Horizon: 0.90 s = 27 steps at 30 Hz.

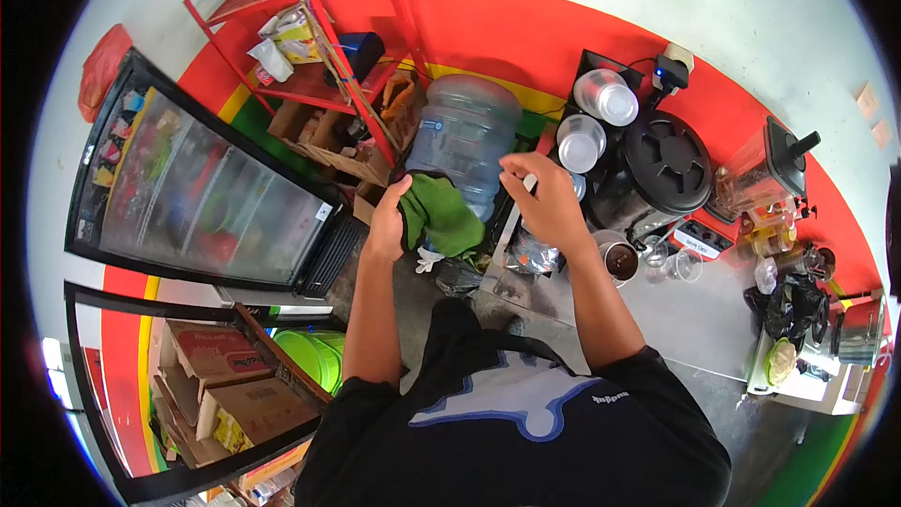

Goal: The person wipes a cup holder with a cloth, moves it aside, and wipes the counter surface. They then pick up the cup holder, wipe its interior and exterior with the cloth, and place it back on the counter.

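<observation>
My left hand [386,220] grips a green cloth [439,216] with a dark edge, which hangs to the right of the hand. To the right of it my right hand [544,199] is raised in the air with loosely bent fingers, a gap showing between thumb and forefinger. It appears to hold nothing. Behind both hands stands a large clear blue water bottle [466,127], partly covered by the cloth. Beneath my right hand, a shiny plastic package [532,253] lies on the metal counter [638,319].
Left stands a glass-door fridge [206,188]; above it, a red shelf rack [319,84] with cardboard boxes [333,145]. On the counter are stacked plastic cups [582,144], a black-lidded container [664,164], a cup of dark contents [619,261] and a blender [765,174]. A green tub [312,357] sits lower left.
</observation>
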Each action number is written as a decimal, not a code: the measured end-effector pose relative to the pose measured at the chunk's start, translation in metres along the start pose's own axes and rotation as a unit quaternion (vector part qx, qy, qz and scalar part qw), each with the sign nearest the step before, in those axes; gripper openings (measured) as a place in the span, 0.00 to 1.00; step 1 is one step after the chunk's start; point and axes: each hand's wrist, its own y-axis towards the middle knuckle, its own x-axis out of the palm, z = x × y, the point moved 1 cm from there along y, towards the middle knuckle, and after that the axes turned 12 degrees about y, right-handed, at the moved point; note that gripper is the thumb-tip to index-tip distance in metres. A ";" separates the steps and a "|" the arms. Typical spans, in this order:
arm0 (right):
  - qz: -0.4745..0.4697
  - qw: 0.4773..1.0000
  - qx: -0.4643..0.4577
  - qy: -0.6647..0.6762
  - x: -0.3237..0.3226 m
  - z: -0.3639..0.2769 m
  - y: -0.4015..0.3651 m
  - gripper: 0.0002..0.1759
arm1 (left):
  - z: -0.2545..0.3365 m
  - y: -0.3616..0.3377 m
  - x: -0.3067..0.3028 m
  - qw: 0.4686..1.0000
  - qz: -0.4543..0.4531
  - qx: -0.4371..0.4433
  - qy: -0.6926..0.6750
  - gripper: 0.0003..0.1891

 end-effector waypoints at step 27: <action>0.292 0.885 0.264 -0.248 0.009 0.030 -0.088 0.43 | -0.101 0.100 0.067 0.880 -0.163 0.110 0.433 0.14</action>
